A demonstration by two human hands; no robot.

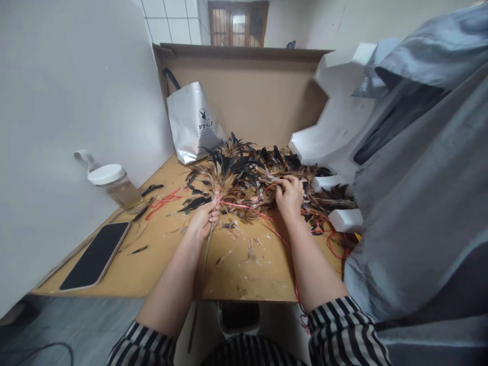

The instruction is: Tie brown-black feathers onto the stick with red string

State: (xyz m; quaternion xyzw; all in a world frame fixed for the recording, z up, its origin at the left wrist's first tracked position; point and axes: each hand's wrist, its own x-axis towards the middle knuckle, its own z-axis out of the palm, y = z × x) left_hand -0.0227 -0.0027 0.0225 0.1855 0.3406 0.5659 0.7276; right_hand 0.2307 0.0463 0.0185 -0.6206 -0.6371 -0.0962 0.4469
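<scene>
Seemingly mid-binding, the left grip (209,216) clamps the stick (206,254), likely needing steadiness next; right of it, the right grip (290,195), closure unclear, touches feathers (247,190).

Left hand (205,218) curled tight, right hand (291,198) arched

The left forearm (170,279) and right forearm (319,264) extend forward from the bottom of the view, both bare. The left one slants inward, up and to the right, and ends in a fist-like grip — fingers folded under, thumb toward the top. The right one slants up and to the left; its hand sits slightly farther forward, back upward, knuckles raised, fingers bent with the tips toward the left. The hands are well apart. Striped sleeves (345,330), dark and pale, cover both arms lower down.
</scene>
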